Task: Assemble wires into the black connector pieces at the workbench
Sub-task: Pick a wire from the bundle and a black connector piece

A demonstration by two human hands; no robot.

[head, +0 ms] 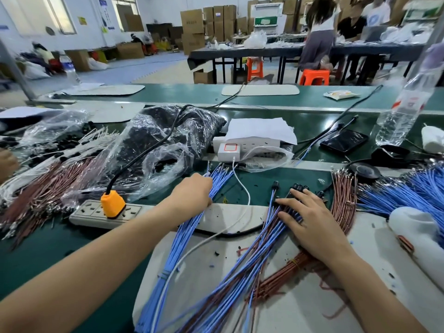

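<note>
Two bare arms reach out over a green table (36, 241) on a factory floor. Nearest the onlooker, a white mat (300, 308) carries a long fan of blue wires (182, 239) and, beside it, a bound sheaf of brown wires (283, 277).

The left hand (192, 192) closes its grip round the upper part of the blue wires, just short of their far ends, fingers curled about the strands. The right hand (312, 219) lies released, fingers straight and spread. It presses down a mixed lay of blue and brown leads that end in black connector pieces (299, 187) just beyond the fingertips.

The wires look light, thin and springy, likely to splay and slip out of a loose hold. A single strand is probably best pinched close behind its terminal end, where it should be stiff enough to steer into a housing. The connector pieces appear small, hard and easy to scatter, so each likely wants a firm pinch across its body.

Left of the hands sits a power strip (89, 212) with an orange plug (112, 203). Behind it, a clear plastic bag (168, 135) holds a dark heap, seemingly more connector pieces. Farther back lie a phone (344, 140) and a water bottle (403, 109). Beyond them, people (317, 32) work before stacked cartons (192, 20).
</note>
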